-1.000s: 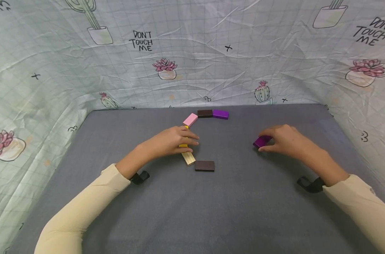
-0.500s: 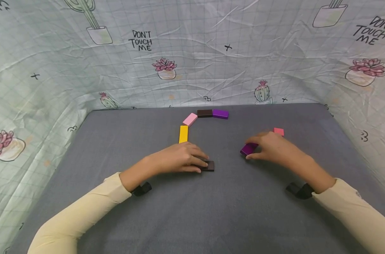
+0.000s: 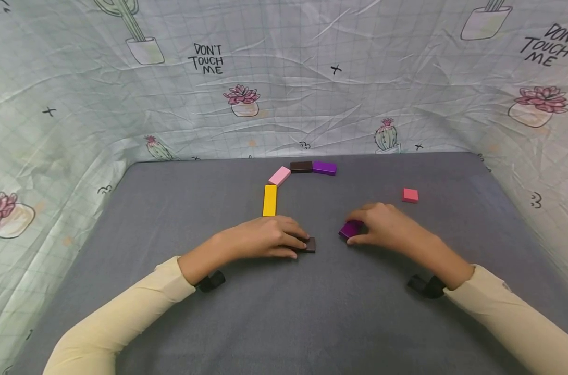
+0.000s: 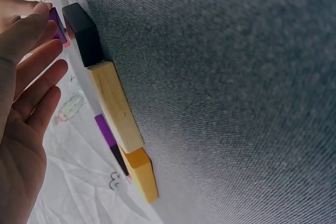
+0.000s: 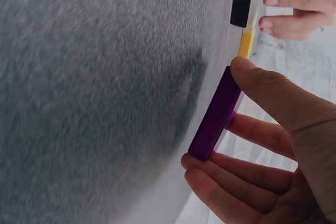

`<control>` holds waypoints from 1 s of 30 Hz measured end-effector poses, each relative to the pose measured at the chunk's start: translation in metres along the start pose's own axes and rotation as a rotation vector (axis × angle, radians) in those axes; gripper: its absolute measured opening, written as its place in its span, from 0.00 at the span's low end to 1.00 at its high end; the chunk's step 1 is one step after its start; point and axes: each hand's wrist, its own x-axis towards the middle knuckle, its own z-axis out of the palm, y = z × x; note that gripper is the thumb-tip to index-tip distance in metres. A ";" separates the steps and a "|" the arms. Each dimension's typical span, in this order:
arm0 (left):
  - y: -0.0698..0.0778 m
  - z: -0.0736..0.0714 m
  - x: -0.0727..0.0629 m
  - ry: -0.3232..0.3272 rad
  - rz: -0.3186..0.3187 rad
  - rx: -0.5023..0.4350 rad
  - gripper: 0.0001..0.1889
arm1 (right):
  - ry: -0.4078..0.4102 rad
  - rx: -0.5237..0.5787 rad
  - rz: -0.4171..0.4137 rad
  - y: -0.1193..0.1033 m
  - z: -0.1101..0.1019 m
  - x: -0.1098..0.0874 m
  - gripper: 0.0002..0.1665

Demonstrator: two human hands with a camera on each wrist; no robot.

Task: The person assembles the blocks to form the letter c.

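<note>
My right hand (image 3: 389, 225) pinches a purple block (image 3: 349, 229) between thumb and fingers, tilted and just above the cloth in the right wrist view. My left hand (image 3: 265, 237) hovers over the near end of a curved row of blocks, its fingers extended and slightly bent. Under its fingertips lies a dark brown block (image 3: 311, 245), partly covered. Joined to that one is a bare wooden block (image 4: 115, 106), hidden by the hand in the head view. The row goes on with a yellow block (image 3: 270, 200), a pink block (image 3: 280, 175), another dark block (image 3: 301, 167) and a second purple block (image 3: 324, 167).
A red block (image 3: 410, 195) lies alone behind my right hand. Grey cloth (image 3: 284, 323) covers the table, and a printed curtain (image 3: 288, 104) hangs around its back and sides.
My right hand has carried the purple block left and toward me, uncovering the red block. My left hand has moved from the yellow block down over the wooden and near dark blocks.
</note>
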 end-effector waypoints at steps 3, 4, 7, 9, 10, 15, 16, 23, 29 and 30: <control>-0.001 0.001 0.000 -0.006 -0.004 -0.008 0.14 | -0.007 0.001 -0.001 -0.004 0.001 0.002 0.25; -0.001 0.001 0.000 -0.010 -0.005 -0.007 0.14 | -0.008 0.003 -0.001 -0.005 0.001 0.002 0.25; -0.001 0.001 0.001 -0.019 -0.002 -0.006 0.14 | -0.010 -0.001 -0.004 -0.009 0.002 0.004 0.25; -0.002 0.002 0.001 -0.023 0.002 -0.004 0.14 | -0.009 -0.008 -0.009 -0.011 0.003 0.005 0.25; -0.002 0.003 0.001 -0.025 0.004 0.000 0.14 | -0.010 -0.012 -0.013 -0.012 0.004 0.006 0.25; -0.003 0.003 0.001 -0.031 0.004 0.027 0.13 | -0.023 -0.017 -0.015 -0.017 0.005 0.008 0.25; -0.003 0.004 0.001 -0.033 0.001 0.033 0.13 | -0.026 -0.016 -0.013 -0.018 0.005 0.009 0.25; -0.005 0.007 0.001 -0.037 -0.024 0.003 0.14 | -0.035 -0.013 -0.010 -0.024 0.005 0.012 0.26; -0.010 0.009 0.001 -0.028 -0.044 -0.083 0.15 | -0.023 -0.015 -0.007 -0.028 0.010 0.017 0.26; -0.011 0.009 0.002 -0.030 -0.041 -0.087 0.15 | -0.021 -0.009 0.001 -0.029 0.011 0.018 0.26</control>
